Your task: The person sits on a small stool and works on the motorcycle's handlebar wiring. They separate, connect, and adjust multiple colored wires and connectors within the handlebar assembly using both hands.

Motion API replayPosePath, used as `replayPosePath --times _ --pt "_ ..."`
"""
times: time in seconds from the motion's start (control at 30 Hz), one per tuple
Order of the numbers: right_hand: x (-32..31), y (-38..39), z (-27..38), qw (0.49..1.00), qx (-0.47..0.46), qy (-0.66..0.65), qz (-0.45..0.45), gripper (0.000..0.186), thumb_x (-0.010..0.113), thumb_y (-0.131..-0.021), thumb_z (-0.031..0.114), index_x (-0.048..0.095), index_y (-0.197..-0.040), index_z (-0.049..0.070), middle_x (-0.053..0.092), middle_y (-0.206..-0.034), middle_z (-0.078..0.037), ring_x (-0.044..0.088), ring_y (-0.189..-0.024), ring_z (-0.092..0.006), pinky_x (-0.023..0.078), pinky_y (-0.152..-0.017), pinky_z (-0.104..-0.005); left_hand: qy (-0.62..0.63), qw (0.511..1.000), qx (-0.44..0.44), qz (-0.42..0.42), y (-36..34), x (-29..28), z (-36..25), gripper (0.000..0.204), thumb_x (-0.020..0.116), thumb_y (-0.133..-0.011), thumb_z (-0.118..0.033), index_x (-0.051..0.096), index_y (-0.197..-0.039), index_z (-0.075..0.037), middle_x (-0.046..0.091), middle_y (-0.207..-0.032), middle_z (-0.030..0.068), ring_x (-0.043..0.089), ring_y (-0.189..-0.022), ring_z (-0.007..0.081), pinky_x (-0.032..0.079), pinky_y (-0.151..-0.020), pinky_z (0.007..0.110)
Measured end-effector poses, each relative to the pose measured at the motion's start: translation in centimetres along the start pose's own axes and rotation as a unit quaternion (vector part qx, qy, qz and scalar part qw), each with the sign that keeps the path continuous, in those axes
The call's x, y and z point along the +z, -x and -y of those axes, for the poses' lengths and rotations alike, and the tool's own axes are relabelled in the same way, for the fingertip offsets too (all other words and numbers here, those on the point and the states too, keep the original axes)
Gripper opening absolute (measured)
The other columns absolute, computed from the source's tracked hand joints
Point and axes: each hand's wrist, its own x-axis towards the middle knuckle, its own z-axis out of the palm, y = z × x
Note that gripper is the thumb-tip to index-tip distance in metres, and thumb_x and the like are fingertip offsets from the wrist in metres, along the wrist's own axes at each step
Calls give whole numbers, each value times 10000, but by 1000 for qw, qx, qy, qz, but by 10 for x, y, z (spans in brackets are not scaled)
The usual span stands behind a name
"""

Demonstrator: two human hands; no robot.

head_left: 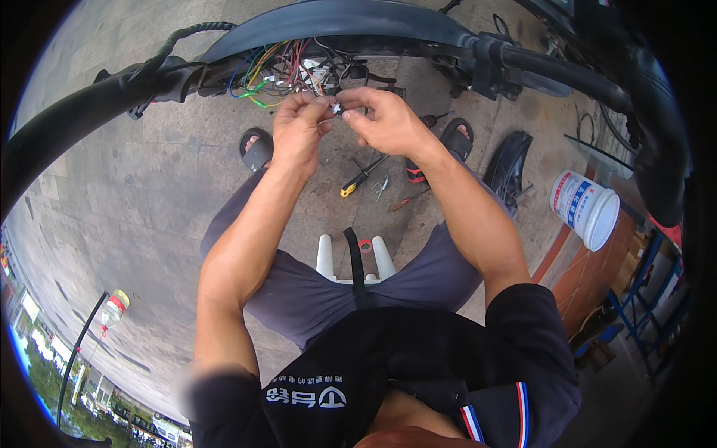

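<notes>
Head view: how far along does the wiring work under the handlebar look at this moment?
Done: the wire bundle under the handlebar hangs exposed, and a black cover panel lies on the paving. In hand: the left hand and right hand pinch a small white connector between their fingertips. Left: the wires are loose, and the screwdriver lies on the ground.

Soft daylight, heavy fisheye vignette

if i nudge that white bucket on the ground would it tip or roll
The white bucket already seems to lean or lie on its side near the red paving, so a push would probably roll it in a curve, since it tapers. It looks like thin plastic, likely light if empty; its contents cannot be seen.
</notes>
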Motion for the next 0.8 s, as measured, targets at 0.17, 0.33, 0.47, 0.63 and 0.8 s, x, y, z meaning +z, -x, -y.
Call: replayPosePath --times 0.17,0.33,0.47,0.63,0.8 --pt "11 -5 -2 989 -54 128 -59 386 610 -875 119 589 -1238 -9 692 -1040 -146 617 -633 -107 508 -593 -281 -14 1000 4 -5 -2 0 0 155 680 -881 -94 562 -981 -91 657 -918 30 634 -812 133 500 -678 265" --pt "15 -8 -4 983 -92 134 -82 336 610 -853 147 629 -1158 8 695 -1001 -202 692 -901 -316 531 -781 -377 -36 999 -8 12 0 0 -6 176 649 -894 -89 572 -1052 -78 651 -939 32 641 -832 141 507 -687 270" --pt "11 -8 -2 987 -87 111 -83 312 600 -860 125 632 -1150 14 700 -963 -188 697 -815 -269 528 -727 -360 -24 1000 -5 0 5 4 -10 270 599 -912 -92 547 -1174 -49 657 -985 48 650 -846 150 516 -700 278" --pt "10 -9 0 985 -85 98 -112 302 607 -868 126 633 -1146 12 705 -904 -169 677 -728 -216 520 -682 -333 -63 998 26 -16 5 4 -11 383 579 -912 -93 473 -1273 -19 669 -995 73 655 -782 147 518 -660 259" --pt "8 -11 -1 987 -66 98 -110 303 620 -864 131 635 -1140 5 696 -848 -148 651 -684 -204 512 -663 -330 -135 982 116 -61 -4 -3 -17 386 585 -903 -65 476 -1268 -4 681 -925 77 643 -713 126 505 -606 225"
